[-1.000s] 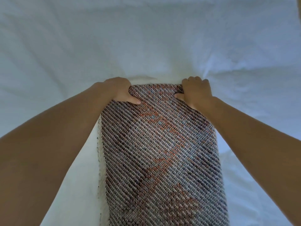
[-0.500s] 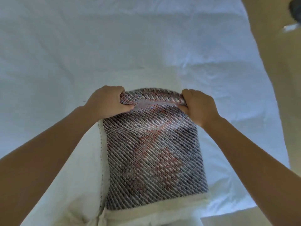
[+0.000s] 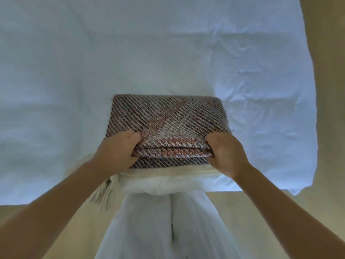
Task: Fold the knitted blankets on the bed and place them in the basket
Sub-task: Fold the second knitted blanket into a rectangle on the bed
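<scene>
A knitted blanket [image 3: 168,116] with dark diagonal stripes and orange-red patches lies folded into a thick rectangle near the bed's front edge. Its stacked layers show along the near side. My left hand [image 3: 116,152] grips the near left corner of the fold and my right hand [image 3: 226,154] grips the near right corner. Under it lies a cream blanket [image 3: 168,174] with a fringe hanging at the left. No basket is in view.
The white bed sheet [image 3: 93,62] spreads wide behind and to both sides of the blanket. The bed's right edge [image 3: 315,128] meets a tan floor [image 3: 332,90]. My white trousers [image 3: 168,221] stand against the front edge.
Both hands have pulled the blanket's far end toward me and laid it over the near part, halving its length. The view has drawn back, showing the bed's front edge and floor.
</scene>
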Tool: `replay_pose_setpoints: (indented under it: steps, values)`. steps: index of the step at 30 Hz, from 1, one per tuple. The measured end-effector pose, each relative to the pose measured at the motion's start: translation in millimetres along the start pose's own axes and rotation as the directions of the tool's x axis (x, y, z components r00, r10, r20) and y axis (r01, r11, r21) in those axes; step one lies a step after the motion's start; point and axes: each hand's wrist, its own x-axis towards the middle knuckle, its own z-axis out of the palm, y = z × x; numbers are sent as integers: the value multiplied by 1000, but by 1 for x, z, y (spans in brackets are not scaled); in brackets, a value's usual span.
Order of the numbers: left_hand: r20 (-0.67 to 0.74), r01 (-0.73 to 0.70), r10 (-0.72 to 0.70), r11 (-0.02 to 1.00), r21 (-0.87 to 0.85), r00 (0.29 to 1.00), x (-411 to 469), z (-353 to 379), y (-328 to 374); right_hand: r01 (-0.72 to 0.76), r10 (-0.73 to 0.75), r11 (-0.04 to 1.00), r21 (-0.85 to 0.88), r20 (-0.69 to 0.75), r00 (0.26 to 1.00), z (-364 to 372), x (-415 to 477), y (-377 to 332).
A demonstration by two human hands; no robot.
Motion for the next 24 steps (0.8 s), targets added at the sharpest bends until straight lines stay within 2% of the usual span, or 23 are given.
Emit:
replay_pose_setpoints:
  steps: [3,7,9,11,13,15,17,19,20,21,22,24]
  values:
    - [4,-36,36,996,75,999,-16,50,-2,-69,72,997,-22,146,987,39,-22,-2]
    - [18,169,-169,985,24,985,-21,92,-5,-108,126,991,-73,316,940,76,-30,-9]
    - [-3,143,-143,989,23,990,-18,93,3,-126,139,990,-61,323,936,78,-28,-11]
    - [-33,34,-32,996,79,999,-18,94,7,-129,137,991,-46,292,947,75,-27,-11]
    - [-52,34,-27,991,130,998,-22,97,4,-130,143,989,-68,243,959,77,-31,-10]
    - [46,89,-98,982,167,994,-25,103,4,-136,163,984,-118,267,950,79,-37,-15]
    - [247,111,-168,967,231,954,-19,105,11,-158,202,977,-145,373,906,81,-36,-23]
    - [290,130,-185,971,201,939,-7,95,22,-187,231,973,-138,474,849,80,-28,-26]
    - [243,142,-171,981,132,955,0,87,27,-250,264,964,-94,473,840,76,-22,-26]
    - [130,132,-137,990,44,982,7,83,30,-334,306,942,-18,450,839,70,-14,-28]
    - [-41,92,-93,995,-32,995,14,79,33,-405,345,912,63,413,843,64,-6,-30]
    - [-329,6,-43,994,-113,943,36,68,37,-420,382,881,220,196,903,57,16,-32]
